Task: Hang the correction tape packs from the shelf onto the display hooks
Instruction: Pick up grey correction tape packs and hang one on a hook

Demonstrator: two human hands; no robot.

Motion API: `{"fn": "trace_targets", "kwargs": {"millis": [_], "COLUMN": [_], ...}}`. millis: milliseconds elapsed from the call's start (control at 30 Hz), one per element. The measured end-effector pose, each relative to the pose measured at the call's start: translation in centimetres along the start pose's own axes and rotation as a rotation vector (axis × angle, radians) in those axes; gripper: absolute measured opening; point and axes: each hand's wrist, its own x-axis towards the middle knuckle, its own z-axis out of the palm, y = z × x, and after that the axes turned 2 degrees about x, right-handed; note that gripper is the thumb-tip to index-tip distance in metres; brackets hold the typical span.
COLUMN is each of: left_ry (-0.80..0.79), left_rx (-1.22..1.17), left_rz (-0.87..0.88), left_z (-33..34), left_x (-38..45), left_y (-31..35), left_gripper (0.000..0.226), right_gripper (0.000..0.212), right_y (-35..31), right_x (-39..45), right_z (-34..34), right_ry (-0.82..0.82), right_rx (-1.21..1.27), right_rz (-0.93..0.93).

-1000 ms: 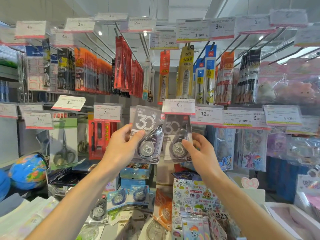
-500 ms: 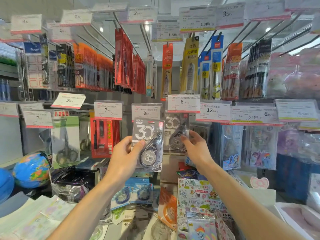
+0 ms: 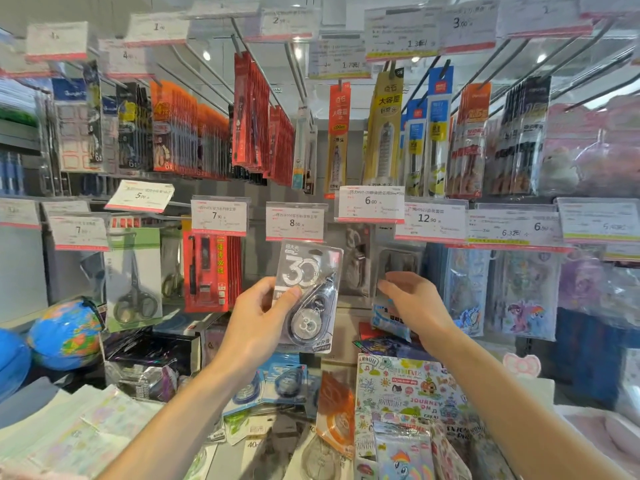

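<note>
The left hand (image 3: pixel 258 320) holds a grey blister pack of correction tape printed with a large "30" (image 3: pixel 308 296), thumb pressed on the front near the lower left edge and the other fingers curled behind it. The pack stands nearly upright, its long axis running from about 6 o'clock to 12 o'clock with a slight lean toward 1 o'clock, and its hang hole sits at the top edge, just under the white price label marked 8.00 (image 3: pixel 295 221). The display hook it should go on is not clearly visible; it probably lies behind that label or the neighbouring 6.00 label (image 3: pixel 370 204), so the hole is close below and in front of its target, at about 12 to 1 o'clock from the holding fingers. A second pack of the same kind (image 3: pixel 356 263) already hangs there, blurred, at 3 o'clock from the held pack. The right hand (image 3: pixel 412 299) holds nothing, fingers spread and lightly bent, reaching toward the hanging packs at its 11 o'clock. More correction tape packs (image 3: pixel 277 386) lie on the shelf below, at 6 o'clock. The left hand is plainly nearer the hook.
</note>
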Motion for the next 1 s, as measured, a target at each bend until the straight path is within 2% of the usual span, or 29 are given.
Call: {"fn": "trace_targets", "kwargs": {"millis": [67, 133, 200, 300, 433, 600, 700, 867, 1000], "left_ry": [-0.008, -0.012, -0.03, -0.052, -0.075, -0.109, -0.164, -0.158, -0.052], "left_rx": [-0.009, -0.014, -0.015, -0.032, -0.012, 0.006, 0.012, 0.199, 0.462], "left_rz": [0.002, 0.011, 0.014, 0.013, -0.001, -0.052, -0.049, 0.1, 0.377], "left_z": [0.4, 0.9, 1.6, 2.5, 3.0, 3.0, 3.1, 1.5, 0.6], "left_x": [-0.2, -0.3, -0.5, -0.8, -0.9, -1.2, -1.5, -0.7, 1.4], "left_y": [0.2, 0.4, 0.7, 1.1, 1.4, 1.8, 2.4, 3.7, 5.6], "left_gripper": [0.013, 0.012, 0.011, 0.011, 0.012, 0.014, 0.017, 0.014, 0.024], "right_gripper": [0.026, 0.012, 0.013, 0.013, 0.006, 0.028, 0.027, 0.026, 0.028], "right_y": [-0.7, -1.4, -2.0, -2.4, -2.5, -2.5, -2.7, -3.2, -3.4], "right_x": [-1.7, -3.7, -5.5, -7.2, -7.8, -8.1, -8.3, -8.1, -7.6], "right_z": [-0.8, -1.2, -1.0, -0.8, -1.0, -1.1, -1.2, -3.8, -6.1], "right_ry": [-0.037, -0.167, -0.298, -0.386, -0.367, -0.368, -0.389, -0.338, -0.276], "right_rx": [-0.032, -0.016, 0.003, 0.015, 0.029, 0.039, 0.106, 0.043, 0.014], "right_rz": [-0.057, -0.087, -0.104, -0.126, -0.139, -0.111, -0.106, -0.197, -0.24]}}
